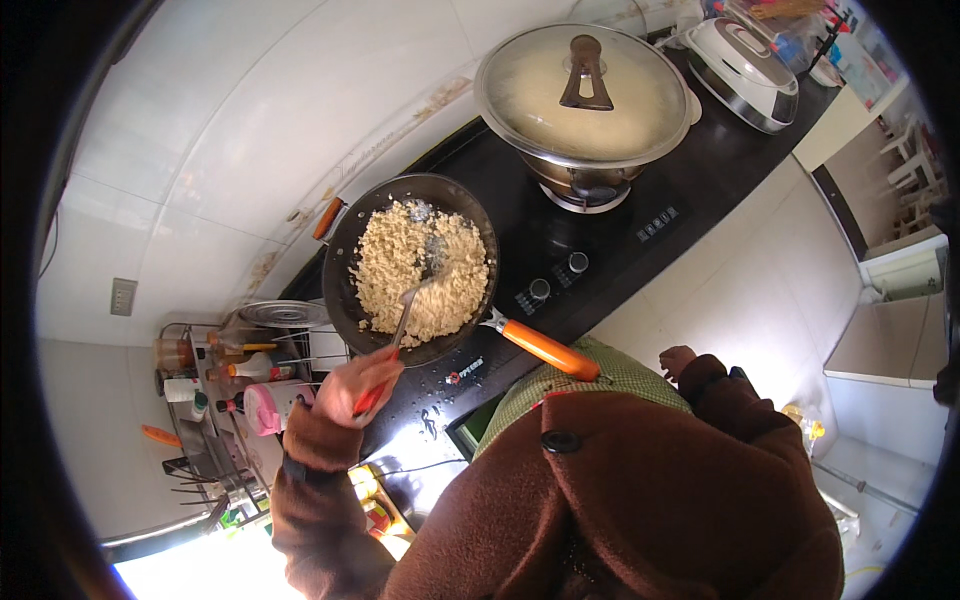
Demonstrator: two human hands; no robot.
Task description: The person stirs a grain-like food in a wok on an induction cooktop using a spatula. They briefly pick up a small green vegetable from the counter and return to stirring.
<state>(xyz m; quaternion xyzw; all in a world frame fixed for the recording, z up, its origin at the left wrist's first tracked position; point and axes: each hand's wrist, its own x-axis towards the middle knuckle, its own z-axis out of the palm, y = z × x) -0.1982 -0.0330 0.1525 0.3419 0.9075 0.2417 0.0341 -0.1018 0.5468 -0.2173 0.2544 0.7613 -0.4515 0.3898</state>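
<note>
My left hand [358,388] grips the red handle of a metal spatula [406,315]. The spatula's far end is blurred among pale, crumbly grain-like food [390,259], which looks like rice. That food lies in a dark wok [339,247] on the black glass stove. An orange long handle [550,350] points from the wok towards my body, and a smaller orange grip [328,218] sits on its far side. My right hand [677,363] hangs beside my green checked apron [622,367], away from the stove. Its fingers look loosely curled, and I see nothing in them.
A large pot with a steamed glass lid [525,112] stands on the other burner. Two control knobs [539,289] sit along the stove [600,247]. To the left is a metal rack [247,457] with bottles and a pink-lidded jar [264,409]. A white appliance [742,71] stands far right.
</note>
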